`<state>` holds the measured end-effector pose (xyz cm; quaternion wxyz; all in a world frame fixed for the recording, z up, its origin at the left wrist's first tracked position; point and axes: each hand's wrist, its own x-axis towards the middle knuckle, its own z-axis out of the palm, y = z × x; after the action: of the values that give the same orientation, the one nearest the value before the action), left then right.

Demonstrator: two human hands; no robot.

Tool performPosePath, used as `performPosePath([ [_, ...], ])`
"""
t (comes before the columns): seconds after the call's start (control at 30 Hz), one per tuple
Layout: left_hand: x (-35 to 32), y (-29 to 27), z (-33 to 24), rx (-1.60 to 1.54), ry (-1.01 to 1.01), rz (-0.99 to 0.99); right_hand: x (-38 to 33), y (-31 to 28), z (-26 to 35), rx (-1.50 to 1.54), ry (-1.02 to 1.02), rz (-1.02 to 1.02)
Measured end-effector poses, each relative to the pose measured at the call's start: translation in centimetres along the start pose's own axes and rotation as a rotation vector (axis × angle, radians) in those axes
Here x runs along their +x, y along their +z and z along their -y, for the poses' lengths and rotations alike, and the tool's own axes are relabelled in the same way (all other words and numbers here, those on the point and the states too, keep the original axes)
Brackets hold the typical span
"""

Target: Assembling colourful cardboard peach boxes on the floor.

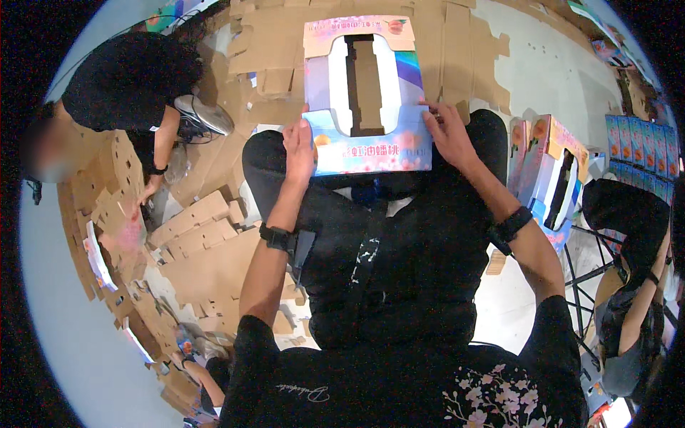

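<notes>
A printed cardboard box (371, 151), blue, pink and peach with fruit pictures, sits in front of me at my knees. A large cut-out in its top has white edges, and through it I see brown and dark surfaces inside. My left hand (298, 148) grips its left side near the lower corner, thumb on the top face. On the opposite edge my right hand (451, 134) holds the right side, with fingertips on the printed face. The undersides of both hands are partly hidden.
Similar printed boxes (546, 167) stand to my right. Flattened brown cardboard (214, 260) covers much of the floor. At the left a person (121, 85) bends over cardboard; another person (628, 285) is at the right, near a stack of blue printed boxes (642, 146).
</notes>
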<state>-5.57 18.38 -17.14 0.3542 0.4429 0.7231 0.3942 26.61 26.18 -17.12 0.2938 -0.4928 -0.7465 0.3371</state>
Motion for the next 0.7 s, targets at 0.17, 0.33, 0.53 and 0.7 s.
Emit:
performPosePath([
  [0.17,0.4,0.2,0.4,-0.038,0.012,-0.029,0.4,0.5,-0.3,0.16,0.118,0.056],
  [0.33,1.0,-0.2,1.1,-0.419,-0.081,0.093,0.9,-0.8,0.7,0.366,0.216,0.114],
  [0.53,0.6,-0.5,0.6,-0.265,-0.03,0.037,0.3,-1.3,0.9,0.651,0.496,0.236],
  [0.7,0.6,-0.5,-0.3,-0.374,-0.152,-0.022,1.1,0.6,-0.8,0.365,0.373,0.056],
])
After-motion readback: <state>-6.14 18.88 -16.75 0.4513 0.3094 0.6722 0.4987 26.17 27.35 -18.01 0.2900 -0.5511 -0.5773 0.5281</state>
